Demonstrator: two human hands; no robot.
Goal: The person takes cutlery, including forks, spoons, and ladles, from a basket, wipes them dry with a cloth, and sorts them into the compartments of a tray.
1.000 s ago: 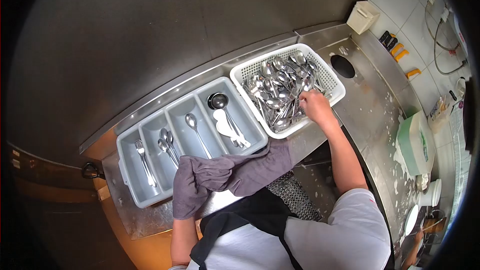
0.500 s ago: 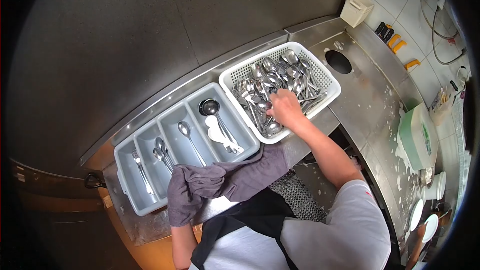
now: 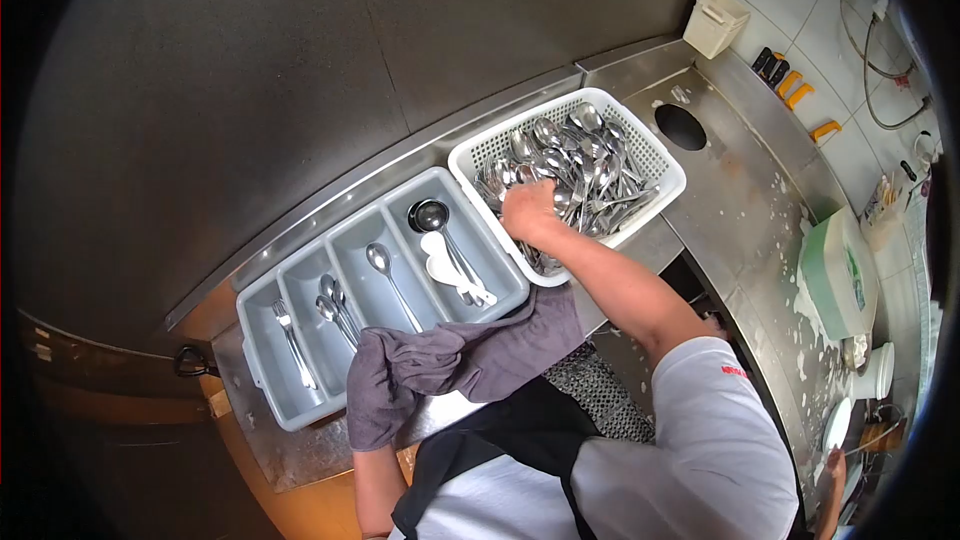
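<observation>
A purple-grey towel (image 3: 450,355) wraps my left hand (image 3: 385,380) and hides its fingers; the cloth is bunched around them beside the front of the cutlery tray. My right hand (image 3: 530,208) reaches into the left part of a white perforated basket (image 3: 663,172). Its fingers are curled down among a heap of spoons and forks (image 3: 590,155), so what they grip is hidden. Left of the basket, the grey cutlery tray (image 3: 262,365) has separate compartments: a fork (image 3: 294,345), several small spoons (image 3: 335,305), one larger spoon (image 3: 392,285), and dark ladles (image 3: 432,215) with white spoons (image 3: 440,268).
Tray and basket sit on a steel counter (image 3: 640,250) against a dark wall panel. Right of them is a wet steel surface with a round hole (image 3: 680,127). A green-and-white container (image 3: 835,275), yellow-handled tools (image 3: 798,90) and a cream holder (image 3: 716,23) stand farther right. Another person's hand (image 3: 836,465) shows at lower right.
My right hand has moved left within the basket, toward its tray-side edge. The toweled left hand keeps its place by the tray. The view has shifted slightly.
</observation>
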